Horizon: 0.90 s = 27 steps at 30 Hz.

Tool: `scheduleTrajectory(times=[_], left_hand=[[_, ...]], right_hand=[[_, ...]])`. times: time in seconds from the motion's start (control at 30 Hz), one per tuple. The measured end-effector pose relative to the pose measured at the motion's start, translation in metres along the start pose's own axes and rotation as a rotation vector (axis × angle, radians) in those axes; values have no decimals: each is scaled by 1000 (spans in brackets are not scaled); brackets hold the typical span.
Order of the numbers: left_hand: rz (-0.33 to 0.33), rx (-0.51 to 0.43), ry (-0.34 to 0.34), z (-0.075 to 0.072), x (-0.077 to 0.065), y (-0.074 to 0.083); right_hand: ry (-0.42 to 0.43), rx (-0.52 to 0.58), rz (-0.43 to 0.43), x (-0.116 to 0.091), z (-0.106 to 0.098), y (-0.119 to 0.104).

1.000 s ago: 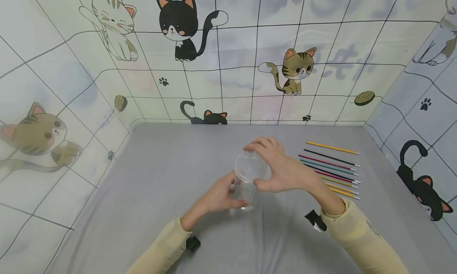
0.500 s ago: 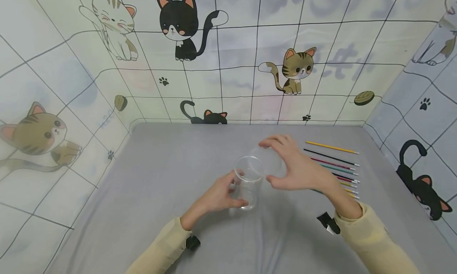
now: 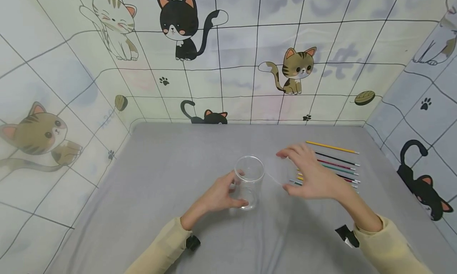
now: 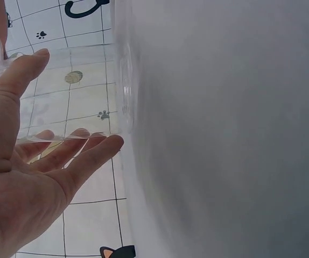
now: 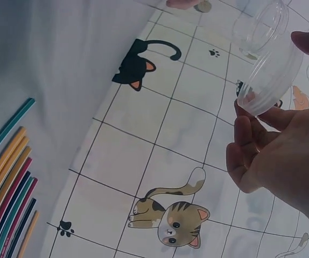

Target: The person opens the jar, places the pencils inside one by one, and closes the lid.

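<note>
A clear plastic cup (image 3: 250, 176) stands upright on the grey cloth, its round mouth uncovered. My left hand (image 3: 217, 196) grips its side, thumb low in front and fingers behind; the left wrist view shows the cup wall (image 4: 68, 91) between thumb and fingers, its base at the cloth. To the right of the cup, my right hand (image 3: 315, 178) holds a clear round lid (image 5: 275, 78) by its edge between thumb and fingers. Against the cloth the lid is barely visible in the head view. My right hand partly covers the row of pencils (image 3: 335, 159).
Several colored pencils lie side by side on the right of the cloth, a yellow pencil (image 3: 332, 147) farthest back. Cat-printed curtains (image 3: 235, 79) rise behind and at both sides of the grey cloth (image 3: 171, 159).
My right hand has lifted the clear lid off the cup's mouth and moved right with it, toward the pencils. My left hand has stayed in place on the cup.
</note>
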<state>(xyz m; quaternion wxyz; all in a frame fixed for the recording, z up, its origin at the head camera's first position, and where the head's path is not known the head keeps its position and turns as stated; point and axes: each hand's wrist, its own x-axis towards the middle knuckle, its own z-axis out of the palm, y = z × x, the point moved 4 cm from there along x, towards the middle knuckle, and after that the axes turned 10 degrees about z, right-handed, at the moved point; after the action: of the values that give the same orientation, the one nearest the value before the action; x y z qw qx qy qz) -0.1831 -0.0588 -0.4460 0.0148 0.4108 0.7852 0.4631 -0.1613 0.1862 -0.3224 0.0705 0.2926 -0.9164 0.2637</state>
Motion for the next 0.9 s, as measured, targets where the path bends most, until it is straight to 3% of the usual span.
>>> scheduleTrajectory(times=[0.23, 0.57, 0.9], left_hand=[[-14, -12, 0, 0, -1, 0], [-18, -15, 3, -1, 0, 1], [-23, 8, -17, -1, 0, 0]], right_hand=[[-31, 1, 18, -15, 8, 8], [-106, -22, 10, -30, 46, 12], [-266, -27, 23, -39, 79, 8]])
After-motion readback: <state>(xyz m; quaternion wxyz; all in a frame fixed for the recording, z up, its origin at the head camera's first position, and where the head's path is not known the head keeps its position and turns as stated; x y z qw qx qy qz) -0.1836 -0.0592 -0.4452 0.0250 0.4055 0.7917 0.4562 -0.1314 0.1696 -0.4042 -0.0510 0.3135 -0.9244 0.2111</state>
